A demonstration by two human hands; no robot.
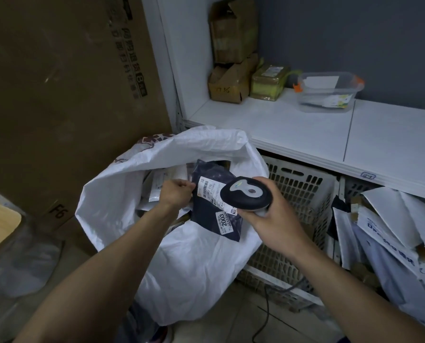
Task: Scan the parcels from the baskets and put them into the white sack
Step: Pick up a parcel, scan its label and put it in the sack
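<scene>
**Mia:** What is the left hand (175,193) doing?

**Ben:** Its fingers pinch the left edge of a dark blue plastic mailer parcel (216,206) with white paper labels on it. One label says 2003.

**Mia:** And the right hand (268,219)?

**Ben:** It is wrapped tight around a black and grey handheld scanner (247,195). The scanner's round head sits just over the parcel's labels.

**Mia:** Where is the parcel?

**Ben:** It is held up over the open mouth of the big white woven sack (186,256). More parcels lie inside the sack, under it.

**Mia:** What is beside the sack?

**Ben:** A cream plastic basket with holes (303,194) stands just to the right, under a white shelf (305,129). Farther right, white and grey mailer bags (384,231) are piled up.

**Mia:** And on the shelf?

**Ben:** Brown cardboard boxes (231,55) stacked in the corner, and a clear plastic tub (327,91) well apart from them. A tall brown cardboard sheet (65,95) leans on the left.
</scene>
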